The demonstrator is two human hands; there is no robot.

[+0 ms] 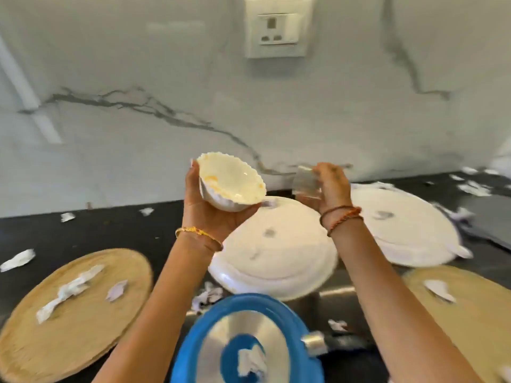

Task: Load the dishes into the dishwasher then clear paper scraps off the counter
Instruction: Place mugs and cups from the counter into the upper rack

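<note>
Cupping a scalloped white bowl point(231, 186) from below, your left hand point(213, 214) is curling its fingers round the base; yellowish smears are streaking the inside. Your right hand point(333, 189) is pinching a clear glass point(306, 181) above the white plates point(276, 252) on the black counter point(96, 230), among paper scraps point(67, 291).

Both arms are raised side by side. The left hand point(210, 208) cups a bowl point(231, 185) from below; the right hand point(330, 186) pinches a glass point(307, 182).
</note>
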